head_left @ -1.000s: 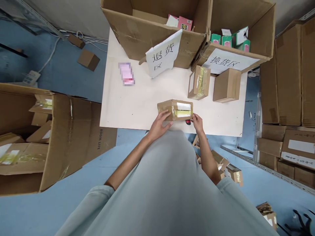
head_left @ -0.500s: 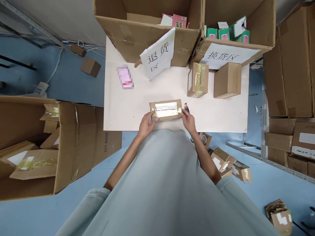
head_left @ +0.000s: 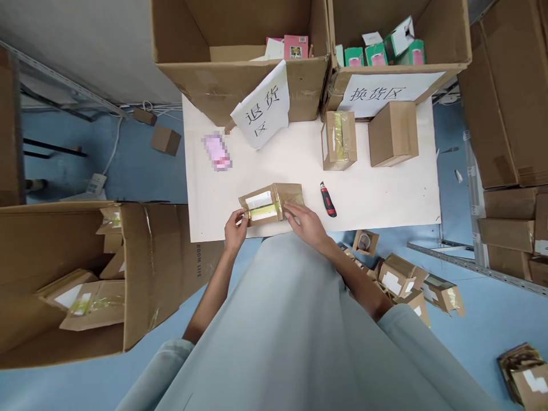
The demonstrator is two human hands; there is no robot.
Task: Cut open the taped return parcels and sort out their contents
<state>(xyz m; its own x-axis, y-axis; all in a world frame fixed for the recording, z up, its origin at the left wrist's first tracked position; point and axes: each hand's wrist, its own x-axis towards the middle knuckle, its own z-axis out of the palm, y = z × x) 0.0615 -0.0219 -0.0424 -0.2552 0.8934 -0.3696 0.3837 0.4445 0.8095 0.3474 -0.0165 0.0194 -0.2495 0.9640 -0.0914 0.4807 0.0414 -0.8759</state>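
Parcel (head_left: 273,201) turned | left hand (head_left: 235,231): pinching end | right hand (head_left: 309,226): spread, touching

Both forearms (head_left: 209,302) angle forward and inward.
The left grip (head_left: 236,230) pinches, thumb against fingers; the right grip (head_left: 309,226) is palm-down, its fingers stretched leftward, thumb slightly apart.

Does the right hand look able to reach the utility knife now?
Probably yes: the utility knife lies near the right hand, with nothing between them, though that hand touches the cardboard box.
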